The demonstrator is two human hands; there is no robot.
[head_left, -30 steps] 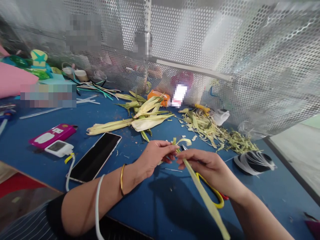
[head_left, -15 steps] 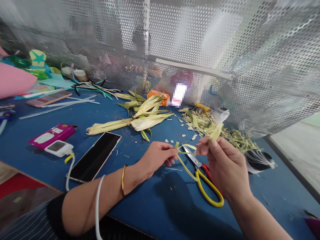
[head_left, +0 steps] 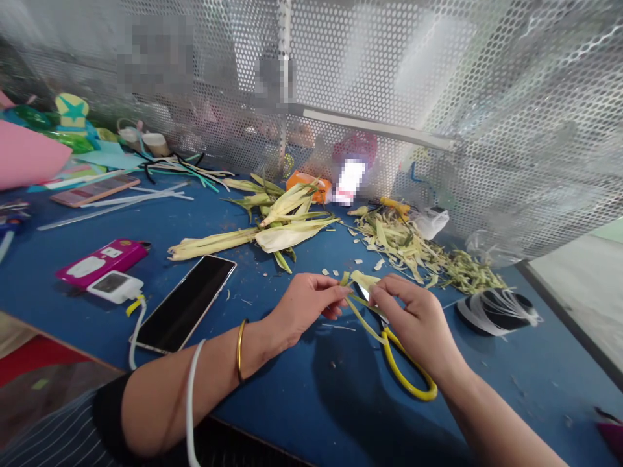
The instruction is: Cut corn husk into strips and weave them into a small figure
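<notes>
Both the left hand (head_left: 311, 305) and the right hand (head_left: 411, 314) pinch pale green husk strips (head_left: 362, 317) between thumb and fingers, near each other above a blue table (head_left: 287, 408). One strip slants down to yellow-handled scissors (head_left: 410, 389), partly hidden by the right hand. Husks (head_left: 296, 237) lie farther back, shreds (head_left: 396, 250) to their right. A dark-screened phone (head_left: 187, 305) lies left of the left hand.

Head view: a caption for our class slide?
Left hand and right hand hold pale husk strips near scissors on a blue table.
</notes>
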